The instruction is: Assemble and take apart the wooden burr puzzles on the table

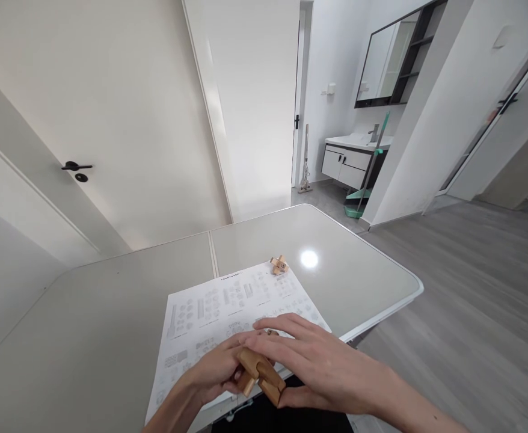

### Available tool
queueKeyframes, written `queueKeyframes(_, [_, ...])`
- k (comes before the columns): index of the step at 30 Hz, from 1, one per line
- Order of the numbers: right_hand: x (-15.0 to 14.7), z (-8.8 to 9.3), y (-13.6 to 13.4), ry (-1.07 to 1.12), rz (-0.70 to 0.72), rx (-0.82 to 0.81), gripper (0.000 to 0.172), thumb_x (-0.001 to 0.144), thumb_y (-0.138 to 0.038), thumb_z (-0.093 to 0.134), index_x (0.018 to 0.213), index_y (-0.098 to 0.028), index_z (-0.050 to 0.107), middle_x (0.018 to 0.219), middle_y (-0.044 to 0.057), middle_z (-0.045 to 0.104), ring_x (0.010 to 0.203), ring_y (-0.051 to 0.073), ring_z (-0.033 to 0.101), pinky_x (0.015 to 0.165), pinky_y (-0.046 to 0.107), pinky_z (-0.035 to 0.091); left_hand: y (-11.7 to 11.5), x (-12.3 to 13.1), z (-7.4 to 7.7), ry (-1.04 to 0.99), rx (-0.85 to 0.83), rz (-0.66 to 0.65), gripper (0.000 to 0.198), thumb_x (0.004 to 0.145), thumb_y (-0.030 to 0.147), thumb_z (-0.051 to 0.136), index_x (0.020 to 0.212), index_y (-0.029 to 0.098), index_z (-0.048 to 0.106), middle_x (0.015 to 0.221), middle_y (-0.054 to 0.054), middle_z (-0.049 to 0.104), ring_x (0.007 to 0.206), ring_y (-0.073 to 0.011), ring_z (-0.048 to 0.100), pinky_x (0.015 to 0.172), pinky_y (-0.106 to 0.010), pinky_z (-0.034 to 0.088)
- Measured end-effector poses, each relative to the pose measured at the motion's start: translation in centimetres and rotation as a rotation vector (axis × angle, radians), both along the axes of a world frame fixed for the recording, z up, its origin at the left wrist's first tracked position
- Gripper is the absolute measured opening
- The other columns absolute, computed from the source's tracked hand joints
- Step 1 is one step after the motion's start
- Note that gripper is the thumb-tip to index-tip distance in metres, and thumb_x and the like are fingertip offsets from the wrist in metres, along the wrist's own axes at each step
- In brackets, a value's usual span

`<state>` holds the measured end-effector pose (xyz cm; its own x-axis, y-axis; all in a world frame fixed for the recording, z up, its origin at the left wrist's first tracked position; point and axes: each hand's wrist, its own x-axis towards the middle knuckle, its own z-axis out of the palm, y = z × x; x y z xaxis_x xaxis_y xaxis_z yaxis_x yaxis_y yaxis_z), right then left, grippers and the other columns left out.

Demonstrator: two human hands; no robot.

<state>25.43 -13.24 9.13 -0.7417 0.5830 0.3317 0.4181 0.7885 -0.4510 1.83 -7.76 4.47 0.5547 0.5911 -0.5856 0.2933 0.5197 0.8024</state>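
Near the table's front edge, my left hand is closed around a wooden puzzle made of notched, interlocking brown pieces. My right hand grips the same puzzle from the right, its thumb under the lower end and its fingers laid across the top. Part of the puzzle is hidden behind the fingers. Beneath both hands lies a white instruction sheet printed with grey diagrams. A smaller wooden puzzle, star-like with crossing pieces, rests on the sheet's far right corner, apart from my hands.
The pale glossy table has a rounded right corner and a seam across it. White doors stand behind it. Farther back are a sink cabinet, a mop and a green dustpan. Grey floor lies to the right.
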Motion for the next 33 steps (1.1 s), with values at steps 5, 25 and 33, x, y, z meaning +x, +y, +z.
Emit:
queueKeyframes(5, [0.0, -2.0, -0.7, 0.132, -0.207, -0.114, 0.09, 0.096, -0.014, 0.064, 0.164, -0.034, 0.01, 0.168, 0.007, 0.032, 0.155, 0.025, 0.028, 0.123, 0.047, 0.035, -0.5, 0.6, 0.6, 0.004, 0.075, 0.323, 0.058, 0.081, 0.052, 0.074, 0.126, 0.02, 0.059, 0.062, 0.008, 0.049, 0.051, -0.0086, 0.037, 0.049, -0.02, 0.023])
queueKeyframes(25, [-4.2, -4.3, -0.8, 0.952, -0.456, -0.92, 0.073, 0.085, -0.051, 0.08, 0.145, -0.031, 0.043, 0.147, 0.011, 0.056, 0.131, 0.027, 0.06, 0.118, 0.051, 0.041, -2.0, 2.8, 0.4, -0.019, 0.757, 0.402, 0.039, 0.103, 0.058, 0.042, 0.087, 0.023, 0.048, 0.078, 0.002, 0.051, 0.069, -0.0155, 0.051, 0.065, -0.025, 0.046])
queueKeyframes(33, [-4.5, -4.6, -0.9, 1.036, -0.442, -0.907, 0.071, 0.082, -0.053, 0.083, 0.138, -0.03, 0.047, 0.147, 0.013, 0.056, 0.134, 0.029, 0.058, 0.119, 0.054, 0.039, -2.3, 2.7, 0.4, 0.044, 0.854, 0.374, 0.036, 0.106, 0.052, 0.038, 0.085, 0.024, 0.045, 0.077, 0.002, 0.05, 0.069, -0.016, 0.05, 0.067, -0.027, 0.045])
